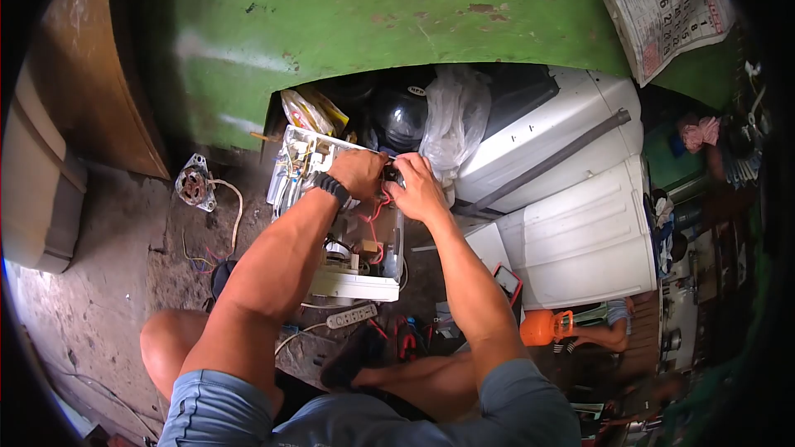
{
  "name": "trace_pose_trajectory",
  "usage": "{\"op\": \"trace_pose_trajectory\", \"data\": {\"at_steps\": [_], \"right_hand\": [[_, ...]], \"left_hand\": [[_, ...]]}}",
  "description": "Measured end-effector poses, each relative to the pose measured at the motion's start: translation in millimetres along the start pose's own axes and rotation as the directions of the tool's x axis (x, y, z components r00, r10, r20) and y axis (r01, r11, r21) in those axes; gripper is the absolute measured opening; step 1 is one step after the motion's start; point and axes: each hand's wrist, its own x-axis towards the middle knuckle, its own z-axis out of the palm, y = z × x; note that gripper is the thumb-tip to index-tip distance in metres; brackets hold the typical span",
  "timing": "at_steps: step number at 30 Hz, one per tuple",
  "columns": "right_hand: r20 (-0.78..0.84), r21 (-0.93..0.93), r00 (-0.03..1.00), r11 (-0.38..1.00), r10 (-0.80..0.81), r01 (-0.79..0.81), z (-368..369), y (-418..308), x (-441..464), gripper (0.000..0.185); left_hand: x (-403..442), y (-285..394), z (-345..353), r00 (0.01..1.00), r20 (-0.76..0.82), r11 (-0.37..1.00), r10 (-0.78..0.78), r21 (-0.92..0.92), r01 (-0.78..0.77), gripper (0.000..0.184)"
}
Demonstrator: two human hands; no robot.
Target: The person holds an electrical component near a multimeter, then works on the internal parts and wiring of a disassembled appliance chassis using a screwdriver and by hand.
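An opened white appliance (356,286), its inside showing wires and parts, sits on the floor in front of me. My left hand (358,172), with a dark watch (333,189) on the wrist, reaches over its far edge with fingers curled. Close beside it, my right hand (418,189) is pinched at the far right corner. Both hands meet around a small dark part whose kind I cannot make out. Red wires (379,219) run down from there into the housing. More wiring (305,157) fills the left side of the appliance.
To the left lies a motor (196,185) with a pale cable. Nearer me are a power strip (352,316) and red-handled tools (407,339). White panels (575,236) and an orange container (545,328) stand right, near another person's leg (603,336).
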Motion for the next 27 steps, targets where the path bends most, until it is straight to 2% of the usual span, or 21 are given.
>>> {"op": "trace_pose_trajectory", "data": {"at_steps": [4,8,15,21,25,27], "right_hand": [[-0.016,0.002,1.0,1.0,-0.008,0.008,5.3,2.3,4.8,0.048],[-0.085,-0.023,0.996,0.999,-0.042,0.04,13.8,2.4,5.3,0.044],[-0.079,-0.108,0.996,0.994,-0.043,0.035,10.0,-2.4,-0.7,0.046],[-0.141,-0.034,0.987,0.997,-0.079,0.075,20.6,6.7,-5.7,0.045],[-0.122,0.113,0.992,0.992,-0.038,0.052,22.2,11.5,-2.5,0.043],[-0.079,0.221,0.997,0.975,0.025,-0.007,18.4,8.6,-5.2,0.045]], "left_hand": [[1.8,6.3,8.3,0.993,-0.121,1.0,0.012,-0.006,-0.013,0.058],[-2.2,5.7,3.1,0.991,-0.114,0.998,0.064,0.03,-0.061,0.056],[5.0,3.5,13.0,0.989,-0.145,0.999,0.033,-0.015,-0.036,0.054],[2.0,2.8,12.3,0.987,-0.157,0.996,0.032,-0.08,-0.045,0.051],[2.9,-0.2,10.3,0.994,-0.112,0.995,-0.003,-0.104,-0.009,0.046],[4.5,-0.2,16.0,0.988,-0.153,0.997,-0.002,-0.079,-0.01,0.047]]}}
